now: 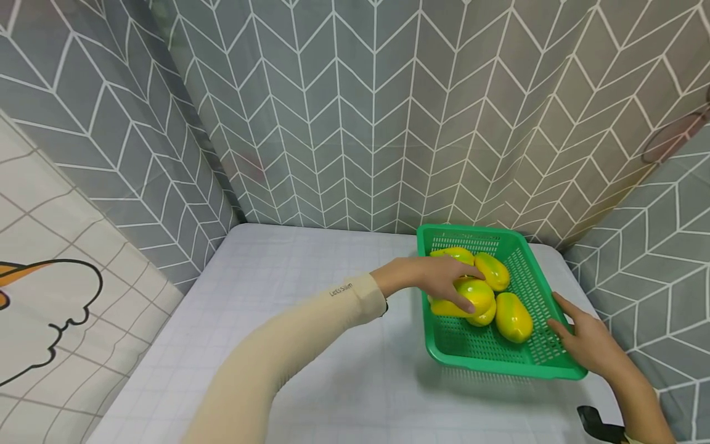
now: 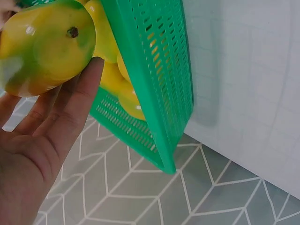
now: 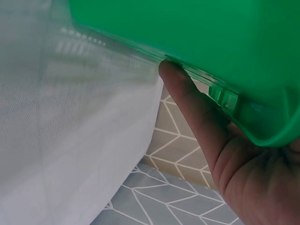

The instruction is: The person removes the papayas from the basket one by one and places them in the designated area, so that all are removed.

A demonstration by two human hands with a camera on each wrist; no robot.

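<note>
A green plastic basket (image 1: 510, 367) with slotted walls stands at the right of the table, holding several yellow-green mangoes (image 1: 513, 318). Reaching in from the left, my left hand (image 1: 440, 279) grips one mango (image 2: 49, 47) on top of the others. In the left wrist view its dark stem end faces the camera and the fingers (image 2: 86, 86) wrap its side. My right hand (image 1: 592, 342) holds the basket's right rim. The right wrist view shows a digit against the basket's green wall (image 3: 187, 28); part of that hand is hidden behind the basket.
A white cloth covers the table (image 1: 333, 382). Grey chevron-patterned curtains (image 1: 344, 123) hang behind and at both sides. A white panel with a cartoon print (image 1: 50, 320) is at the left. A black object (image 1: 599, 425) lies near the right forearm.
</note>
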